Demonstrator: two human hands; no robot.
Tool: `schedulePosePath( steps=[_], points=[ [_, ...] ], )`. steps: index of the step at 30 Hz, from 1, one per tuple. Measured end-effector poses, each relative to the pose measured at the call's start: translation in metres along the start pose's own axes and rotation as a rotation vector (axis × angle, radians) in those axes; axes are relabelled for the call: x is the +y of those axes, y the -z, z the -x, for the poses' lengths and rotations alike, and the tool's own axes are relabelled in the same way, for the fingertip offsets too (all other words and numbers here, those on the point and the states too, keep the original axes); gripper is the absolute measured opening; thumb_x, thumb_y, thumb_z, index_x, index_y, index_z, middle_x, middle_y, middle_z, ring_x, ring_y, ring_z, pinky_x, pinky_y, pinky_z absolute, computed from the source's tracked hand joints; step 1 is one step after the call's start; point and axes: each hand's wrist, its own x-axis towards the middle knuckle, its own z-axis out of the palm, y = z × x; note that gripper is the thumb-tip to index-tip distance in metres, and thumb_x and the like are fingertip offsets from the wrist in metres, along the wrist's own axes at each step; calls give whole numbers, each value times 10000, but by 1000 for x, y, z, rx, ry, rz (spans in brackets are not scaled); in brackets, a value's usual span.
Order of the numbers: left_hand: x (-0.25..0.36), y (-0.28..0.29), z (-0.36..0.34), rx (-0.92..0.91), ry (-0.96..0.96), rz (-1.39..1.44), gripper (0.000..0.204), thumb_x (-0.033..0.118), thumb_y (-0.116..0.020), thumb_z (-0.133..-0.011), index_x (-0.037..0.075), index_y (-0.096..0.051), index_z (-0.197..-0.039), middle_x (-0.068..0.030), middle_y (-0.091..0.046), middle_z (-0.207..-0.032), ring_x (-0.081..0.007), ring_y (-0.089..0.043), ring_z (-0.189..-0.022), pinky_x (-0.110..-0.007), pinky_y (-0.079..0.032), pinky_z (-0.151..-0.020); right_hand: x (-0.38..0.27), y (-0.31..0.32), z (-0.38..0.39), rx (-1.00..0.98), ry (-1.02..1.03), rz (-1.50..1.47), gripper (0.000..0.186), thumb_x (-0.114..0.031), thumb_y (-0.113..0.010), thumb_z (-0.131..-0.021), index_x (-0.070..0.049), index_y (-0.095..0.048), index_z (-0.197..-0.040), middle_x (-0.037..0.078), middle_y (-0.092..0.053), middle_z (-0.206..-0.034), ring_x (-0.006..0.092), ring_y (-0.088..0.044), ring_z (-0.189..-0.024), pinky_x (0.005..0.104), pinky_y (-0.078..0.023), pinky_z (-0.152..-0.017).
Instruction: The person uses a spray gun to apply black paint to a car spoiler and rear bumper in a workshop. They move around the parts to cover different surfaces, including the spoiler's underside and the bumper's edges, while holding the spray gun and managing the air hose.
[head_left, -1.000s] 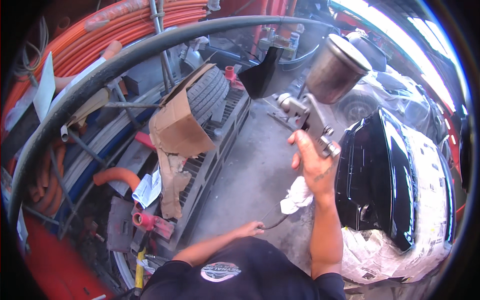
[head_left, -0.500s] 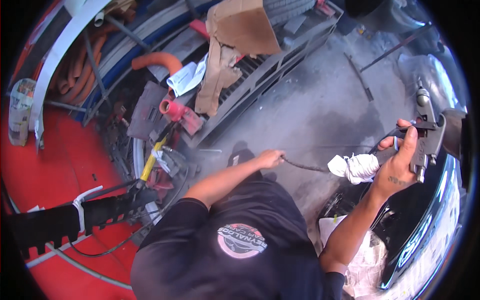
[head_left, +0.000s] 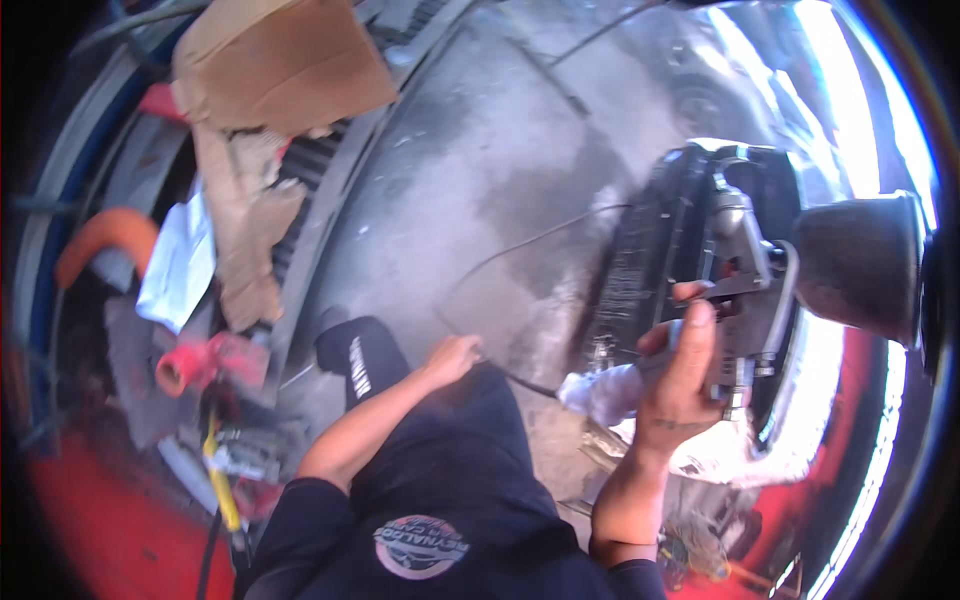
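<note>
My right hand point(head_left: 685, 385) is wrapped around the handle of a grey metal spray gun point(head_left: 742, 255), held up at the right. A dark cup point(head_left: 862, 265) sits on the gun's right side. White wrapping point(head_left: 603, 394) covers the hose connection just below the grip. My left hand point(head_left: 453, 360), low in front of my legs, is closed on the thin dark air hose point(head_left: 528, 384) that runs to the gun. Beyond the gun stands a black part point(head_left: 650, 235), with white covering point(head_left: 725, 455) under it.
On the left lie torn cardboard point(head_left: 285, 70), a slatted metal frame point(head_left: 335, 200), an orange curved pipe point(head_left: 105, 240), a red fitting point(head_left: 200, 362) and a yellow-handled tool point(head_left: 222, 480). A thin cable point(head_left: 540, 236) crosses the concrete floor point(head_left: 440, 160).
My view has swung right, so the clutter sits further left and the black part shows more fully. Both hands keep their hold on the spray gun and hose.
</note>
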Motion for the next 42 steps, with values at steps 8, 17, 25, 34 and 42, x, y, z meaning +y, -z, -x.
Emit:
schedulePosePath(
  steps=[8,17,25,34,42],
  points=[
    [11,29,-18,-136,-163,20,201,218,-732,-897,95,-749,-1055,-219,-743,-930,-452,-708,-929,-558,-549,-804,-66,-49,-6,76,426,557,155,-54,-705,-961,53,-721,-1072,118,-751,-841,207,-709,-679,324,-531,-616],
    [103,72,-16,-273,-432,92,187,218,-726,-917,87,-756,-1047,-197,-751,-916,-421,-720,-904,-542,-552,-780,-189,-64,-4,334,305,615,142,-68,-672,-978,30,-711,-1073,67,-689,-770,104,-588,-582,277,-447,-558],
    [112,81,-21,-375,-542,-7,184,192,-783,-863,67,-744,-993,-198,-747,-924,-408,-722,-924,-511,-556,-795,-186,-62,-12,178,503,804,308,0,-709,-931,69,-667,-1227,196,-721,-890,346,-707,-694,410,-542,-657],
    [-24,41,-28,-354,-456,-88,203,169,-750,-850,82,-764,-1033,-212,-749,-993,-427,-711,-976,-528,-548,-845,-77,-125,-26,-69,430,873,508,-98,-734,-842,48,-604,-1311,203,-717,-983,413,-723,-836,479,-577,-700],
    [61,80,-32,-450,-475,-42,301,233,-747,-880,50,-741,-1119,-208,-739,-1049,-428,-689,-1016,-543,-522,-884,-173,-83,-28,14,398,765,365,-67,-720,-886,78,-659,-1216,261,-725,-941,433,-728,-794,454,-569,-715]
  ],
)
